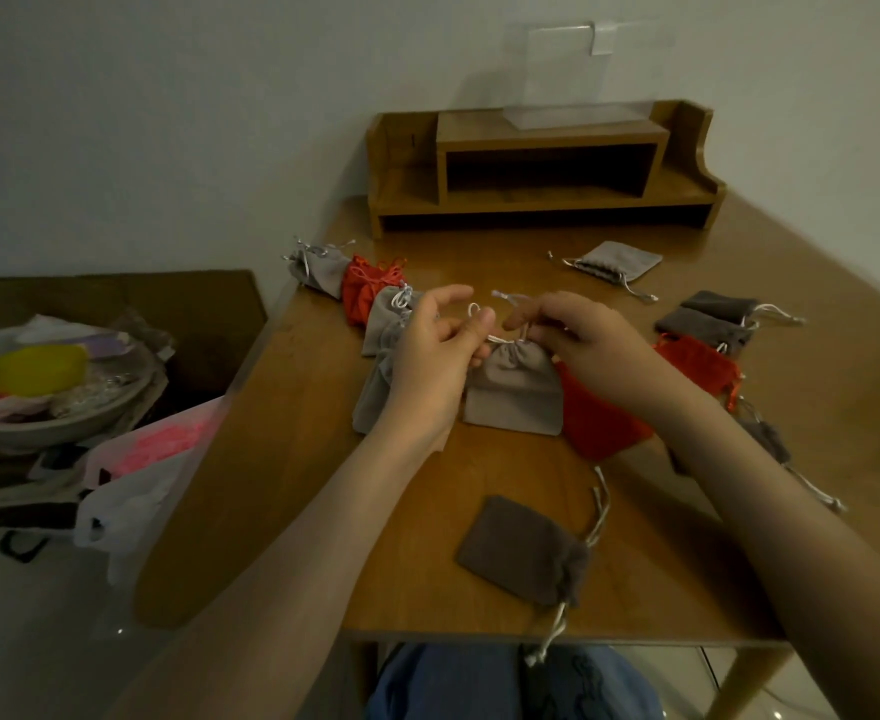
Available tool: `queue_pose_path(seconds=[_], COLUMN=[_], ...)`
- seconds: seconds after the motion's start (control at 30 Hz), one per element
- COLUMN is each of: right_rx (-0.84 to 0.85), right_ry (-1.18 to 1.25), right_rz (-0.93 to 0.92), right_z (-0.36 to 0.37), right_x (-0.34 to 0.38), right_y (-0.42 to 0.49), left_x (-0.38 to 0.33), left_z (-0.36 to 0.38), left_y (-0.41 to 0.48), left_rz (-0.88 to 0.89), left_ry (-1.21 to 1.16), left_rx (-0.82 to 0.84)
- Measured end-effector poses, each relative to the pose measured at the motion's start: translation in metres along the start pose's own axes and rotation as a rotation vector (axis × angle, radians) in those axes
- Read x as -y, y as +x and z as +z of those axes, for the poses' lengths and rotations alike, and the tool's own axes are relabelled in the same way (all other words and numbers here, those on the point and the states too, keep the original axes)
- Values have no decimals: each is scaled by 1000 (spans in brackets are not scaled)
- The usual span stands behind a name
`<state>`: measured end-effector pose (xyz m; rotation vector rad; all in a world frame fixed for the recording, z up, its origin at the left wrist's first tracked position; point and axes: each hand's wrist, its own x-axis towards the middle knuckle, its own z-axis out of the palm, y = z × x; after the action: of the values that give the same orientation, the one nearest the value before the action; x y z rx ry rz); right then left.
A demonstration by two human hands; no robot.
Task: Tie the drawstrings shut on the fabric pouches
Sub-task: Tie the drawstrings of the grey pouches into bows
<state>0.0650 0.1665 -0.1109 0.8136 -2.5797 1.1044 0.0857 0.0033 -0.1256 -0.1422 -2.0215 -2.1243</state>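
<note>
Left hand [435, 356], right hand [591, 348] pinching drawstrings [500, 338], grip indistinct

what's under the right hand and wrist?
Visible: red pouch fabric on the table, showing on both sides of the wrist of the right hand. The arm covers the middle, so whether that is one pouch or two cannot be told.

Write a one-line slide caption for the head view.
Left hand and right hand pinch the drawstrings of a grey pouch at a wooden table; a brown pouch lies nearer.
</note>
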Motion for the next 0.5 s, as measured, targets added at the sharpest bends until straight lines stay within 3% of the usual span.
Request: queue_pose_path(seconds=[0.13, 0.33, 0.4, 0.5], right_rx=[103, 137, 126, 67], right_ry=[-188, -250, -192, 125], right_rz=[-24, 89, 145, 254], right_z=[0, 0, -1, -4], right_x=[-4, -7, -4, 4], right_y=[0, 0, 1, -1], left_x=[-1, -1, -1, 0], left_z=[3, 1, 1, 1], left_y=[-1, -1, -1, -2], left_rz=[-34, -27, -40, -44], left_ry=[1, 23, 19, 43], left_rx=[41, 44, 28, 26])
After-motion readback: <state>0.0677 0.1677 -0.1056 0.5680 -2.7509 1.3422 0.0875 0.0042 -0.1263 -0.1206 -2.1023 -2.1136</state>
